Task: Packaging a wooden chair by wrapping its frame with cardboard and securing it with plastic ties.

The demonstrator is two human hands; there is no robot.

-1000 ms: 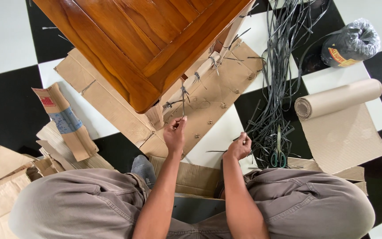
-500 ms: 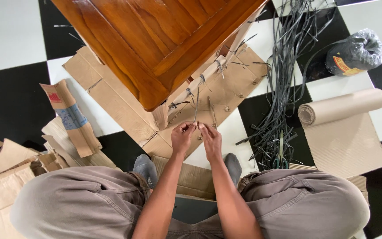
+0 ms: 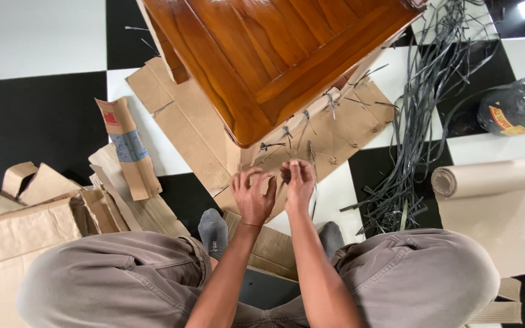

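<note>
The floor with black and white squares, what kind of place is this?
Probably a furniture packing spot, set up on a checkered tiled floor. A polished wooden table stands on flattened cardboard, beside dark straps and a corrugated paper roll.

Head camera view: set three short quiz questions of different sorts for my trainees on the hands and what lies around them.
1. True or false: both hands meet beside the wooden table's wrapped leg.
2. What does the right hand pinch?
3. The dark strap pile lies on the person's: A left, B right?

Key
1. True; the left hand is close beside the right.
2. A thin dark strap.
3. B.
</note>
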